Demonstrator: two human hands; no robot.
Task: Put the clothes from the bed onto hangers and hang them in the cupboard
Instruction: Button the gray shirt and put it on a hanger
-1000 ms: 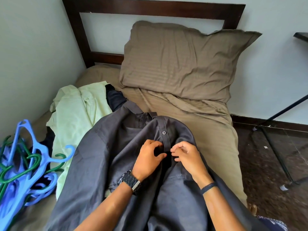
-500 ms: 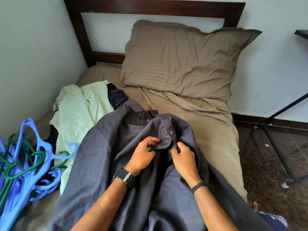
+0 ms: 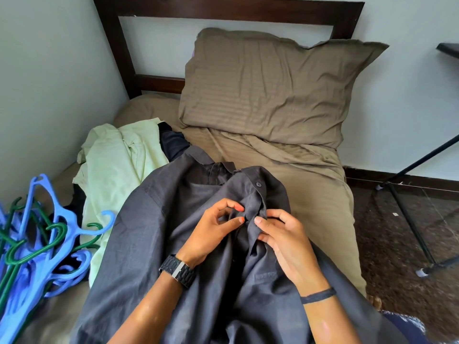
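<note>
Far left, against the wall: a heap of hangers (image 3: pixel 37 247), blue and green plastic, hooks tangled together, lying on the bed (image 3: pixel 320 209) at the frame's left edge.
Beside the hangers: a pale green garment (image 3: pixel 119 175) lies crumpled on the sheet, with a dark garment (image 3: pixel 173 142) showing from under its right side; both sit close to the wall, which closes off that side.
Centre: a dark grey shirt (image 3: pixel 154 239) is spread over the lower middle of the bed, collar toward the pillow (image 3: pixel 273 88), front placket bunched upward between the two hands; its left edge overlaps the green garment.
Left hand (image 3: pixel 211 234): wearing a black watch, fingers curled, thumb and forefinger pinching a fold of the shirt's placket; the remaining fingers arch above the cloth.
Right hand (image 3: pixel 285 239): a dark band on the wrist, fingers bent, thumb and fingertips gripping the opposite edge of the placket; the two hands nearly touch. A button sits on the placket just above them.
Bed head: the pillow leans on the dark wooden headboard (image 3: pixel 223 11), filling the right half of the mattress's top end.
Right edge of bed: bare brown sheet runs alongside the shirt down to the mattress edge.
Far right: dark floor (image 3: pixel 387 244) beside the bed, crossed by a black metal stand (image 3: pixel 409 219) whose legs rest well apart from the mattress.
</note>
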